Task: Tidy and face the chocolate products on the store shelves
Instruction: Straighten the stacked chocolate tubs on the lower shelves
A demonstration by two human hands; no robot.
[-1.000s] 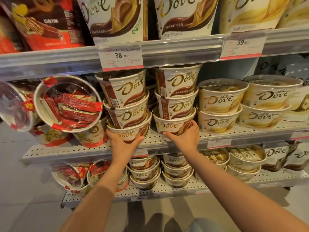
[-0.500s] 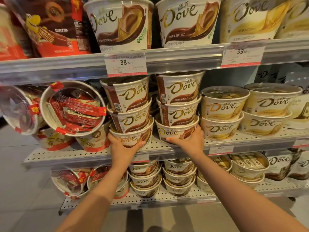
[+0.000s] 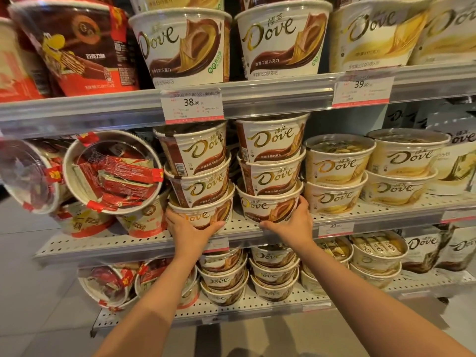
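Observation:
Two stacks of three brown-and-white Dove chocolate tubs stand on the middle shelf. My left hand grips the bottom tub of the left stack from the front, thumb curled to the right. My right hand grips the bottom tub of the right stack, fingers round its right side. The left stack leans slightly left, and its labels face a bit right. The right stack stands straighter.
Cream-coloured Dove tubs sit in stacks just right of my right hand. Tipped tubs of red-wrapped bars lie left of my left hand. Large Dove tubs fill the shelf above, and smaller stacks the shelf below. Price tags hang on the rail.
The view has moved closer and tilted up. Both hands stay on the bottom tubs; my right hand has shifted round to the right side of its tub.

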